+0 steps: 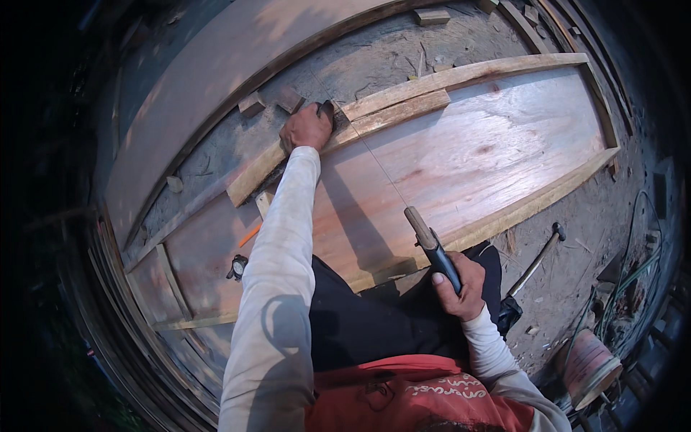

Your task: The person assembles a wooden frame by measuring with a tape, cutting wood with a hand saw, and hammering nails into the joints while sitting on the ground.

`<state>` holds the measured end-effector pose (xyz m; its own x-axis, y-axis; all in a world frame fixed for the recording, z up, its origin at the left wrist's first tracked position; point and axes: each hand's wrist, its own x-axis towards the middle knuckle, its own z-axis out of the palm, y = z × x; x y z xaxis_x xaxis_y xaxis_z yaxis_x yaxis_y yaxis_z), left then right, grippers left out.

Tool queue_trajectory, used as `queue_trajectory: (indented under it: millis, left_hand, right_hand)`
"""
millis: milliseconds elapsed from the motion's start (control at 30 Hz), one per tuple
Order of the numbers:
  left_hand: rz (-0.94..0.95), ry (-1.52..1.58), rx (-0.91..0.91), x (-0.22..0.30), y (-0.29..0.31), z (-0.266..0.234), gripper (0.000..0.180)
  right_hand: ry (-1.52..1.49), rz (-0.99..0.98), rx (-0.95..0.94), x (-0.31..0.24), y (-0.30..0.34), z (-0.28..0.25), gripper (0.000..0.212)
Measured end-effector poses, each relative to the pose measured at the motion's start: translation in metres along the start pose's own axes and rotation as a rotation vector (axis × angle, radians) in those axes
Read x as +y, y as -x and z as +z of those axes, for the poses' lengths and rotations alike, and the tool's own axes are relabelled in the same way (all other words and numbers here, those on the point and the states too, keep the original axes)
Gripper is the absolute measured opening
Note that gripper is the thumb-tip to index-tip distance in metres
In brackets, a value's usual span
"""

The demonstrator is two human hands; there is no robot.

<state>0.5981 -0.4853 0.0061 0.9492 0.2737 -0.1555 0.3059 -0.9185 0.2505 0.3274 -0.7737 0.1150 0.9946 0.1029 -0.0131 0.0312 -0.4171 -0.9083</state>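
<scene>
My right hand (464, 284) is wrapped around the black and wooden handle of a handsaw (437, 263). The saw's blade shows edge-on as a thin line running up and away to the left, crossing a wooden batten (403, 114). Just left of that crossing, my left hand (307, 129) grips the batten with bent fingers. Something dark shows at its fingertips; I cannot make out what it is. The batten lies along the far edge of a wood-framed plywood panel (497, 137).
Another curved panel (209, 79) lies beyond, with wood offcuts (252, 105) between. An orange pencil (250, 235) and a round-faced object with a dark strap (237, 267) lie by my left forearm. At right are a hammer (536, 261), cables (633, 270) and a bucket (590, 367).
</scene>
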Motion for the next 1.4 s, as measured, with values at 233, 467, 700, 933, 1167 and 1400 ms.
queue_trajectory:
  millis: [233,467,700,933,1167,1400]
  left_hand:
    - [0.032,0.043,0.153,-0.011,-0.008,0.018,0.031]
    - [0.024,0.05,0.151,-0.012,-0.008,0.016,0.033]
    - [0.028,0.015,0.12,-0.003,-0.005,0.015,0.034]
    - [0.037,0.027,0.22,-0.019,-0.008,0.024,0.032]
    - [0.02,0.06,0.158,-0.007,-0.005,0.02,0.032]
    - [0.05,0.063,0.168,-0.006,-0.006,0.019,0.031]
  right_hand:
    - [-0.02,-0.048,-0.076,0.002,-0.011,-0.003,0.037]
    - [-0.019,-0.076,-0.068,0.003,-0.009,-0.013,0.034]
    - [-0.075,-0.074,-0.056,-0.001,-0.014,-0.014,0.033]
    - [-0.064,0.004,-0.095,-0.019,-0.011,-0.023,0.033]
    - [-0.013,0.047,-0.079,-0.032,-0.037,-0.008,0.03]
    - [-0.028,0.06,-0.081,-0.041,-0.022,-0.03,0.028]
